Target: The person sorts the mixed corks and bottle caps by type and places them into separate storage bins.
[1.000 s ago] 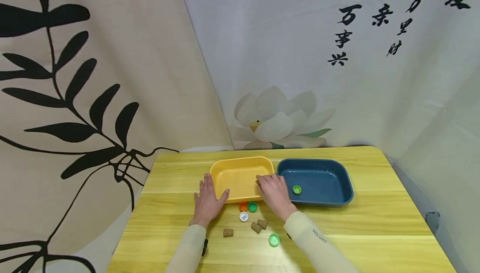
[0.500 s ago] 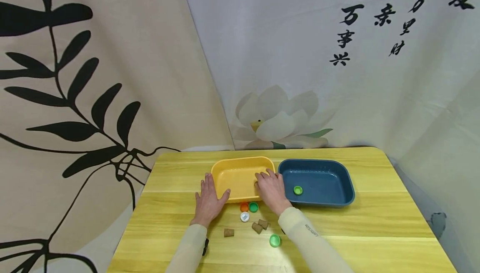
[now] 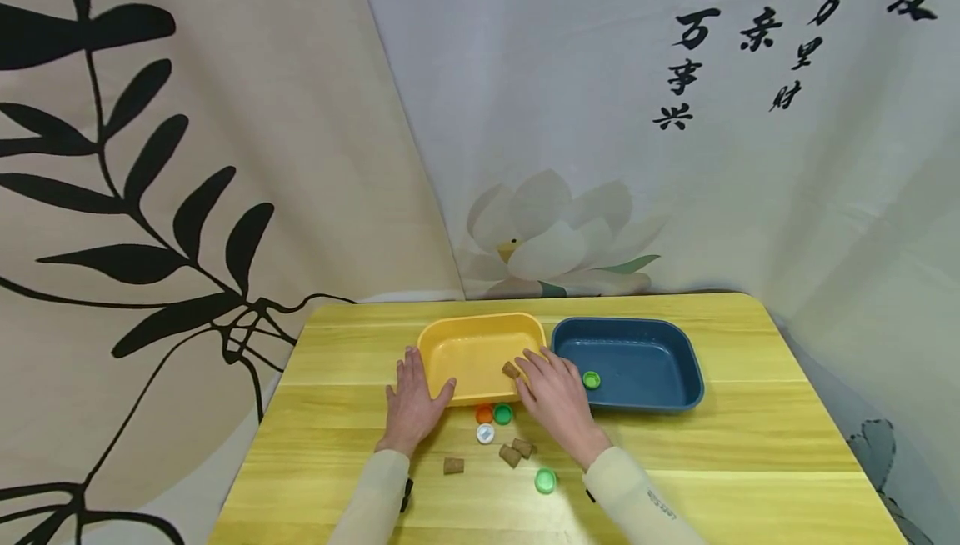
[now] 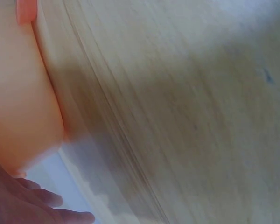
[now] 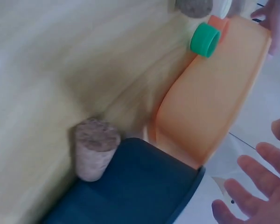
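Right hand over the right end of the yellow tray, fingers apart and loosely bent, fingertips just beside a cork stopper inside that tray, toward its near right corner; cannot tell whether touching. Left hand at the tray's left end, fingers straight, thumb spread away over the near rim. Just in front of the yellow tray, on the wooden table, an orange bottle cap beside a dark green bottle cap, with a white bottle cap nearer the person. Past those, a pair of corks close together, a lone cork to the left, a light green bottle cap to the right. Just right of the yellow tray, the blue tray, with a bright green bottle cap inside its left end. By the blue tray's wall in the right wrist view, a cork seemingly on end. Behind everything, a fabric backdrop with printed black leaves and Chinese characters.
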Tool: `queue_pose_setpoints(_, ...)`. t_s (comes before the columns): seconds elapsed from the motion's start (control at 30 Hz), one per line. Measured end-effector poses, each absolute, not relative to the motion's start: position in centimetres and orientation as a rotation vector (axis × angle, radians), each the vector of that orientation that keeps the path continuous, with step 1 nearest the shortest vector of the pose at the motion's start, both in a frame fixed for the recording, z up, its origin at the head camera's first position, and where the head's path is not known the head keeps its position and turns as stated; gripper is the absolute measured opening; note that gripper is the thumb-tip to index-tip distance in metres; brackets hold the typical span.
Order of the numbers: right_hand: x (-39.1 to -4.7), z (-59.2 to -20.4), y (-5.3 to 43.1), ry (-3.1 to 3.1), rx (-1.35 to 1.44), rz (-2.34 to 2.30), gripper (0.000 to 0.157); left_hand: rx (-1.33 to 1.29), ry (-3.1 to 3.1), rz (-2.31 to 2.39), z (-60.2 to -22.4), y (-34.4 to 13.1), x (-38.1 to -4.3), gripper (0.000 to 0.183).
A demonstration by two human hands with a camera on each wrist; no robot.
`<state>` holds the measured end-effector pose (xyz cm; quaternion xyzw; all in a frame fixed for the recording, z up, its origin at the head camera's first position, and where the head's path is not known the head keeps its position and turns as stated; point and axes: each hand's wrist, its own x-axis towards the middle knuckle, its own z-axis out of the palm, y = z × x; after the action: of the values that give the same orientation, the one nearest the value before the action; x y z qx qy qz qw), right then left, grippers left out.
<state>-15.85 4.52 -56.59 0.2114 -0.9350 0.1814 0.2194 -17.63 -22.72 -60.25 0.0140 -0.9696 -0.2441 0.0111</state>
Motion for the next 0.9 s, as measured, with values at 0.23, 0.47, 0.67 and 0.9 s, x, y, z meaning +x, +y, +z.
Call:
queue_pose_setpoints(0.23, -13.0, -56.7, 6.1, -2.592, 0.608, 0.6, 0.036, 0.043, -3.051, -0.761, -60.1, -22.9, -17.6, 0.104)
queue_pose_setpoints(0.47, -10.5, -57.6, 7.7, -2.614, 0.622, 0.638, 0.039, 0.037, -3.047, -0.78, -60.3, -23.0, -17.7, 0.105)
queue_pose_setpoints(0.67, -9.1, -58.5, 9.3, -2.603, 0.611, 0.64, 0.04, 0.03, -3.034, -0.791, -60.3, -22.9, -17.6, 0.105)
queue_pose_setpoints(0.9, -8.2, -59.2, 10.5, -2.506, 0.662, 0.599, 0.039, 0.035, -3.033, -0.787, -60.3, -22.9, -17.6, 0.104)
